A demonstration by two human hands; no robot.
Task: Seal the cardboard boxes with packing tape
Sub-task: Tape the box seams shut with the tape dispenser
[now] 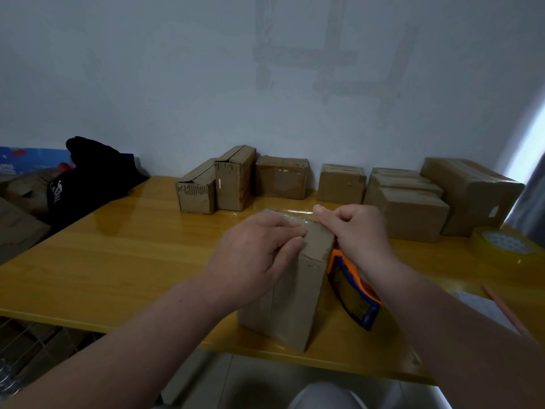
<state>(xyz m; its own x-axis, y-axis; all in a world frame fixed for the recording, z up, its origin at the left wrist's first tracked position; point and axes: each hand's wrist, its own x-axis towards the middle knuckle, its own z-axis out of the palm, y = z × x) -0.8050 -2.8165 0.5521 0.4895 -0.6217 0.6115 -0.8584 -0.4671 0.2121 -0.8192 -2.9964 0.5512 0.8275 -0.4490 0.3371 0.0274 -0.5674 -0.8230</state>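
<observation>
Table (pixel 118 255): yellow wood, glossy.
Stored boxes (pixel 281 178): a row of brown cartons along the far edge, several of them taped.
Black bag (pixel 88 178): at the far left corner, partly off the table.
Cardboard box (pixel 289 299): standing upright at the middle of the near edge.
Left hand (pixel 253 255): fingers curled over the box's top, gripping it.
Right hand (pixel 359 231): at the top's far right corner, thumb and curled fingers pinching what appears to be a clear tape strip (pixel 295 215), which is hard to make out.
Tape dispenser (pixel 354 293): orange and blue, lying just right of the box.
Tape roll (pixel 498 243): lying flat at the right edge.
</observation>
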